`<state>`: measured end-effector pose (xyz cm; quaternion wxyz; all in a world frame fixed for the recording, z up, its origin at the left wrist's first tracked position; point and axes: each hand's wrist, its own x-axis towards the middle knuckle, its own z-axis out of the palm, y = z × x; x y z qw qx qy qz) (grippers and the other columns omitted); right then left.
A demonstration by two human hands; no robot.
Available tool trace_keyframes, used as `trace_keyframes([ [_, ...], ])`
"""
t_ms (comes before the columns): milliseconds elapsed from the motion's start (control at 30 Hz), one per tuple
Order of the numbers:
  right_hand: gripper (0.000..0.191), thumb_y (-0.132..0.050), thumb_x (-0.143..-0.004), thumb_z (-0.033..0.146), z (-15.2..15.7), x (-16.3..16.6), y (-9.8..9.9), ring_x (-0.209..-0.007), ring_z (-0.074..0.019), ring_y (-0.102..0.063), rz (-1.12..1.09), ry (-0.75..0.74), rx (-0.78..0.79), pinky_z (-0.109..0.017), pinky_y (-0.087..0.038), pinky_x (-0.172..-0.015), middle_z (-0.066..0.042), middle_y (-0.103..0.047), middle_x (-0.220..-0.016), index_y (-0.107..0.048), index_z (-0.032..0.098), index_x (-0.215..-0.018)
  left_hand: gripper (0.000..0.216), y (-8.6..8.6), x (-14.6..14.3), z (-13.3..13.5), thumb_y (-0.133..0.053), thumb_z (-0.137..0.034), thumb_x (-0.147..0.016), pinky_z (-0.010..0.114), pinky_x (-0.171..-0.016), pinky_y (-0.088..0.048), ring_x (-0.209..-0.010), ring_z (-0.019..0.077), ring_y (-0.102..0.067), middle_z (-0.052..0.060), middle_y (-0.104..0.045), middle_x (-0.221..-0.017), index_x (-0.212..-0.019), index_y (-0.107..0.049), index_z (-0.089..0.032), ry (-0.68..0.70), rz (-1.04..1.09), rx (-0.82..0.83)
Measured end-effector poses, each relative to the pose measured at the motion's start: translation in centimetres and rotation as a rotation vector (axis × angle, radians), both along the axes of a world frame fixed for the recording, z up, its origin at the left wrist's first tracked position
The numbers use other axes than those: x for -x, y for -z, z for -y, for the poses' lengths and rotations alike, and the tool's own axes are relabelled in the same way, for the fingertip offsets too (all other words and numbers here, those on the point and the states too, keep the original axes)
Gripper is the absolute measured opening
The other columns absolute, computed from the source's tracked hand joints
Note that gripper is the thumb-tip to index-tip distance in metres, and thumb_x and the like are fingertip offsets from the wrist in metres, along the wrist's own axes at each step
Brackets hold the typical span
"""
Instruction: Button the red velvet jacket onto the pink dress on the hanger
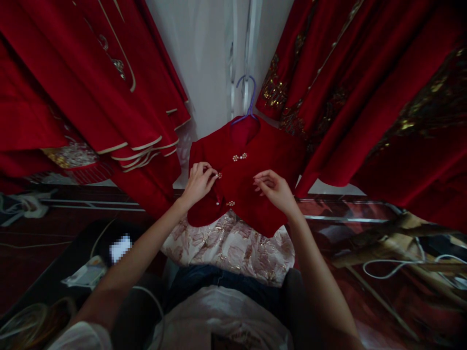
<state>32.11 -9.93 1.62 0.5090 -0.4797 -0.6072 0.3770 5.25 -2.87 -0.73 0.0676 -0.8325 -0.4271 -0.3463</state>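
A small red jacket (241,184) hangs from a purple hanger (251,99) in front of me. Its front carries gold flower-shaped clasps with pearls; the fastened upper clasp (240,157) sits below the collar. At the left of the chest, my left hand (200,183) pinches a flower clasp (219,175) at its edge. Another flower clasp (230,203) is lower on the front, near a pearl (218,202) at the opened edge. My right hand (272,188) is at the jacket's right side, fingers curled together; anything between them is too small to make out.
Red garments with pale piping (146,97) hang at left, and gold-embroidered red garments (292,73) at right. A pink-and-gold brocade cloth (233,245) covers my lap. Wooden pieces and a white cord (394,267) lie at lower right; a plastic packet (87,273) lies at lower left.
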Motion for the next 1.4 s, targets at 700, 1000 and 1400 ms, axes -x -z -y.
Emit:
trace_keyframes([
  [700, 0.021, -0.062, -0.081, 0.037, 0.2, 0.1, -0.1, -0.066, -0.0131, -0.065, 0.039, -0.043, 0.039, -0.024, -0.053, -0.054, -0.003, -0.066, -0.082, -0.058, 0.02, -0.094, 0.028, -3.8, -8.8, -3.5, -0.039, -0.032, -0.098, 0.042, -0.088, -0.036, -0.103, 0.0271, -0.048, 0.012, -0.056, -0.111, -0.11, -0.06, -0.019, -0.017, -0.133, -0.102],
  [1000, 0.021, -0.062, -0.082, 0.038, -0.2, 0.6, 0.7, -0.072, -0.0149, -0.065, 0.045, -0.051, 0.004, -0.025, -0.054, -0.055, -0.003, -0.067, -0.084, -0.059, 0.021, -0.093, 0.021, -4.8, -7.9, -4.3, -0.041, -0.024, -0.096, 0.045, -0.099, -0.032, -0.099, 0.0225, -0.053, 0.008, -0.063, -0.098, -0.1, -0.06, -0.017, 0.148, -0.242, -0.235],
  [1400, 0.064, -0.048, -0.086, 0.064, -6.9, 7.0, -3.5, -0.135, -0.0218, -0.044, -0.018, -0.053, -0.34, -0.042, -0.035, -0.115, -0.013, -0.048, -0.142, -0.046, 0.019, -0.131, 0.037, -6.6, -8.4, -4.0, -0.037, -0.029, -0.096, 0.038, -0.078, -0.047, -0.084, 0.0269, -0.067, 0.017, -0.071, -0.089, -0.098, -0.066, -0.008, 0.075, -0.53, 0.058],
])
